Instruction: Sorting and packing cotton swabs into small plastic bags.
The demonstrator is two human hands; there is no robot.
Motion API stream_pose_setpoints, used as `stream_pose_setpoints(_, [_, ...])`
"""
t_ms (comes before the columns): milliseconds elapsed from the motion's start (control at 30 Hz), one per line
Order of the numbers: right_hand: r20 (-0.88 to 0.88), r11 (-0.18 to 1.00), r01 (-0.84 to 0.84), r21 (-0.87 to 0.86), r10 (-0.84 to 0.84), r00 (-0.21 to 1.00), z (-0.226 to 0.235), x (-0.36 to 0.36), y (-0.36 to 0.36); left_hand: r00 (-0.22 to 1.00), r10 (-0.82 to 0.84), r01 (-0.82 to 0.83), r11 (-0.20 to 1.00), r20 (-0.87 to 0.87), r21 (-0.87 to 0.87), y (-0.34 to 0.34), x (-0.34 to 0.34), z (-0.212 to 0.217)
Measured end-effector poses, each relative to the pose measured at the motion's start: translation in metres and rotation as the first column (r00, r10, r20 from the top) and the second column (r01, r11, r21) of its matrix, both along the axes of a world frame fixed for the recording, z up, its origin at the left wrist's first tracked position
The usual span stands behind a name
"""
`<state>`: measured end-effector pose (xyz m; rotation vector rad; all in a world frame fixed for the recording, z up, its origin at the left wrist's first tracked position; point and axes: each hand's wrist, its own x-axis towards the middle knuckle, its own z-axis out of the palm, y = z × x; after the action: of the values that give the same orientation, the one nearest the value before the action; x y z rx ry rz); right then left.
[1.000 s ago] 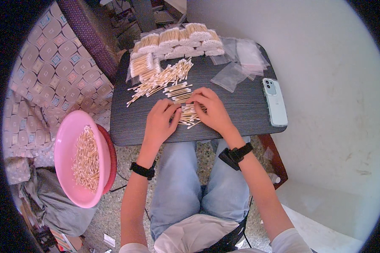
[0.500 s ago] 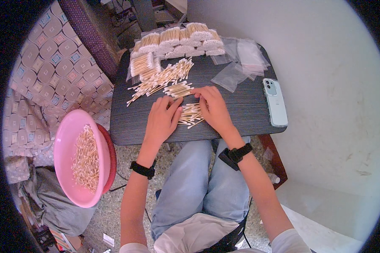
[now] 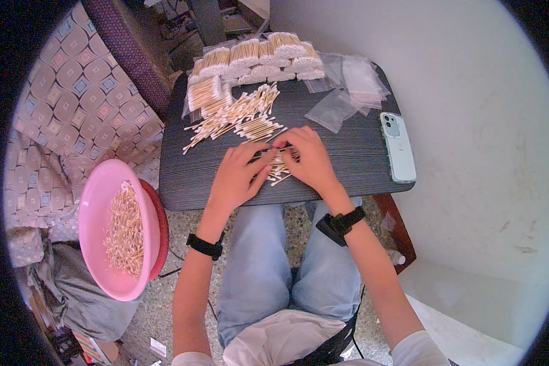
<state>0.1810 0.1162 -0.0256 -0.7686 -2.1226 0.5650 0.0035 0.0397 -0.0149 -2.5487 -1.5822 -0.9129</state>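
Note:
Near the front middle of the dark table [image 3: 348,165], both my hands meet over a small loose pile of cotton swabs [image 3: 279,173] with wooden sticks and white tips. From the left, my left hand [image 3: 243,173] closes its bent fingers on swabs at the pile's edge. My right hand [image 3: 308,160] curls over the other side, its fingertips pinching swabs close to the left fingertips. The exact grip is partly hidden by the fingers. Just beyond them lies a neater row of swabs [image 3: 256,128], and behind it a bigger scattered heap [image 3: 241,113].
Bagged swab bundles [image 3: 244,55] are stacked along the far edge. Clear plastic bags [image 3: 360,82] lie at the far right, and a pale phone [image 3: 398,149] rests at the right edge. A pink basin [image 3: 91,238] of swabs stands at left; a wall [image 3: 470,152] rises at right.
My left hand has moved right and its fingers now reach the pile. My right hand's fingers have curled inward, away from the neater row. My legs have shifted slightly.

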Motion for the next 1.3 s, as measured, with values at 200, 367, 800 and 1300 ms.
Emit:
stream_pose_setpoints(200, [-0.09,1.0,0.014,-0.004,-0.014,0.996,-0.003,-0.004,0.002,0.999,0.033,-0.032,0.999,0.028,-0.022,0.002,0.0,-0.005])
stream_pose_setpoints(367, [-0.113,0.991,0.129,0.038,-0.124,0.986,-0.005,-0.003,0.002,0.994,0.086,-0.083,0.996,0.07,-0.041,0.001,-0.002,-0.006])
stream_pose_setpoints(800, [-0.075,0.993,0.121,-0.009,-0.121,0.99,-0.007,-0.004,0.001,0.997,0.07,-0.07,0.998,0.036,-0.003,0.002,-0.003,-0.011])
stream_pose_setpoints(1300, [-0.11,0.991,0.136,0.006,-0.134,0.985,-0.007,-0.005,0.002,0.983,0.111,-0.116,0.993,0.143,0.024,0.0,0.002,-0.004])
